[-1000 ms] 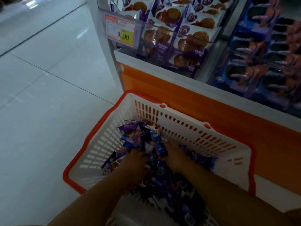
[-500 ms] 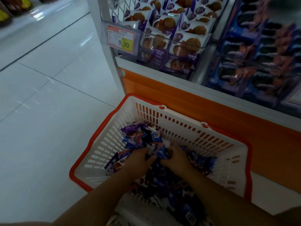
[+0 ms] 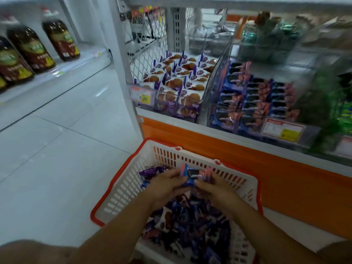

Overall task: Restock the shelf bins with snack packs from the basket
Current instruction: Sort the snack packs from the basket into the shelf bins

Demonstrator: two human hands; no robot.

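Observation:
A white basket (image 3: 125,189) with an orange rim stands on the floor, holding several blue and purple snack packs (image 3: 190,223). Above it, my left hand (image 3: 167,185) and my right hand (image 3: 215,187) together hold a bunch of blue and pink cookie packs (image 3: 194,173), fingers curled round them from both sides. Straight ahead, a clear shelf bin (image 3: 255,100) holds matching blue and pink packs. The bin to its left (image 3: 177,86) holds white and purple waffle packs.
An orange shelf base (image 3: 285,180) runs behind the basket. Price tags (image 3: 142,96) hang on the bin fronts. Green packs (image 3: 335,111) fill a bin at the right. Dark bottles (image 3: 32,46) stand on a shelf across the tiled aisle at left.
Both hands have come up out of the pile in the basket with a bunch of blue and pink packs. The view has tilted up toward the shelf bins.

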